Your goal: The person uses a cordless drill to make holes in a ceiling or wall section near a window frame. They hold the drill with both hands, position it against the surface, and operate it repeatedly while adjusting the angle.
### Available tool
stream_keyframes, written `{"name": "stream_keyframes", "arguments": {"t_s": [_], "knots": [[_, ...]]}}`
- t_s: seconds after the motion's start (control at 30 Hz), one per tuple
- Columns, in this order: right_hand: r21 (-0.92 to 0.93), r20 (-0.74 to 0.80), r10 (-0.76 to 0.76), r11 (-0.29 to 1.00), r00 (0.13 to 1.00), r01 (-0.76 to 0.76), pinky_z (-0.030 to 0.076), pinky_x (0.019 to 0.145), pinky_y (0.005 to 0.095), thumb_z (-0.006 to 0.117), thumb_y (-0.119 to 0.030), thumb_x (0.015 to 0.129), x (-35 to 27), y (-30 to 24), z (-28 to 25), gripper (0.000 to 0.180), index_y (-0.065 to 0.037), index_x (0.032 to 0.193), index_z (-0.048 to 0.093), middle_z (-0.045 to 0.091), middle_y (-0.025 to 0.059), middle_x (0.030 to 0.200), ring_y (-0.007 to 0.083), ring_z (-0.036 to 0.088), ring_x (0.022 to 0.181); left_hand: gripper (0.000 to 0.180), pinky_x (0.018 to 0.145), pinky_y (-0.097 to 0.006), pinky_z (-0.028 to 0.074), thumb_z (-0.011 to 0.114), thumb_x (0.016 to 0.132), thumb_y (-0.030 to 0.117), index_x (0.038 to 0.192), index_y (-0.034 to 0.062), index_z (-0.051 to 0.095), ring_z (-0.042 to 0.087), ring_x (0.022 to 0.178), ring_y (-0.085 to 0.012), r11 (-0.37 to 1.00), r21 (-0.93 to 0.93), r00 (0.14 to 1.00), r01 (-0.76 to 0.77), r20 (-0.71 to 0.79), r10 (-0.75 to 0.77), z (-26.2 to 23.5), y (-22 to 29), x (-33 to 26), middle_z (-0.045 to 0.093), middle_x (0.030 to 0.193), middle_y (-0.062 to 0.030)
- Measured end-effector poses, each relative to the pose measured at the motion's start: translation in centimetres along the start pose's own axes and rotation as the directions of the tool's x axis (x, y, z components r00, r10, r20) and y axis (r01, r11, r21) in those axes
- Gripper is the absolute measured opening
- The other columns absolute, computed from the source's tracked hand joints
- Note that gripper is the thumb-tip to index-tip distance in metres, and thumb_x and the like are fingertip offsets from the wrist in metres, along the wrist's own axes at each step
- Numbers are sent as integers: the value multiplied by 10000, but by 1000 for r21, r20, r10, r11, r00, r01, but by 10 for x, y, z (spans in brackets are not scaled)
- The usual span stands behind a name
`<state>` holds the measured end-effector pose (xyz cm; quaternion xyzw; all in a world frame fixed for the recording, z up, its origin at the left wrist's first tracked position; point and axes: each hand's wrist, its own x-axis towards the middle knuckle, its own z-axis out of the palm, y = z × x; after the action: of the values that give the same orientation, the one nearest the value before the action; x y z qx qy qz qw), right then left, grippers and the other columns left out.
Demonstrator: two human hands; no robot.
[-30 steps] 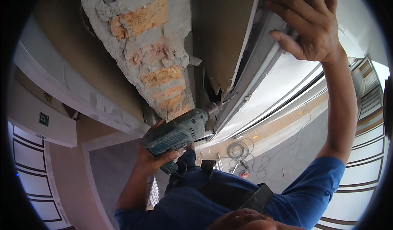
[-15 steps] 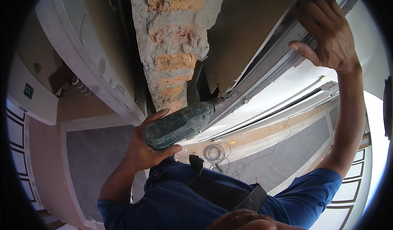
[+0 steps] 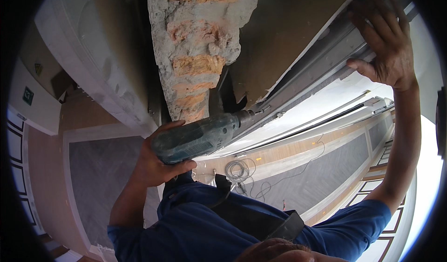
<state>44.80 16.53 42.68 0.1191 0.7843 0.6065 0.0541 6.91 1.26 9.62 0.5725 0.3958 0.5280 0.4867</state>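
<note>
My left hand (image 3: 148,162) is wrapped around the rear of a dusty dark green power drill (image 3: 195,138), thumb beneath its body. The drill lies nearly level, its chuck (image 3: 247,117) pointing right at a grey metal profile (image 3: 305,87). A short bit shows against the profile; how deep it sits I cannot tell. At the upper right, my right hand (image 3: 389,54) rests with spread fingers over the same profile, fingertips in shadow. Left of the profile, a brown board (image 3: 288,34) with a ragged pale edge runs upward.
A rough broken brick and mortar column (image 3: 193,68) stands between the board and a pale curved frame (image 3: 88,66) at left. Coiled cable (image 3: 238,170) lies on the floor far below, with a thin cord trailing right. Grey floor panels (image 3: 109,183) have light borders.
The view has shifted slightly. The drill's rear and my left hand sit a little farther left, while the chuck stays by the profile. My right hand appears farther right and slightly lower.
</note>
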Motion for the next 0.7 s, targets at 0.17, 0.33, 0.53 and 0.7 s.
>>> {"name": "stream_keyframes", "arguments": {"t_s": [0.17,0.33,0.53,0.7], "knots": [[26,-47,31,999,998,-30,264,1206,565,487,-697,927,2,-3,2,675,-134,1214,723,662,94,1311,298,516,1364,836,935,-325,549,941,699,141,1387,-49,506,686,1058,-171,999,-21,999,35,-9,-35,1,0,-2,712,1160,-140],[9,-59,55,998,997,-54,287,1191,555,515,-595,951,1,-4,1,572,-125,1185,740,668,86,1301,293,525,1356,826,934,-323,551,939,697,125,1382,-47,511,686,1068,-174,999,-22,999,36,-16,-36,1,2,0,712,1164,-142],[13,-11,32,999,999,-32,316,1178,520,519,-571,962,0,-2,-5,575,-89,1188,737,676,97,1284,294,542,1335,785,936,-324,552,934,695,112,1355,-37,536,687,1072,-177,999,-8,999,53,-10,-54,-1,6,7,713,1163,-142],[63,78,57,996,995,-62,436,1092,483,533,-584,966,0,1,-6,596,-70,1191,736,688,118,1257,334,582,1277,761,928,-328,555,925,704,152,1331,-46,542,695,1061,-182,986,157,998,57,16,-60,-4,14,6,714,1149,-145]]}}
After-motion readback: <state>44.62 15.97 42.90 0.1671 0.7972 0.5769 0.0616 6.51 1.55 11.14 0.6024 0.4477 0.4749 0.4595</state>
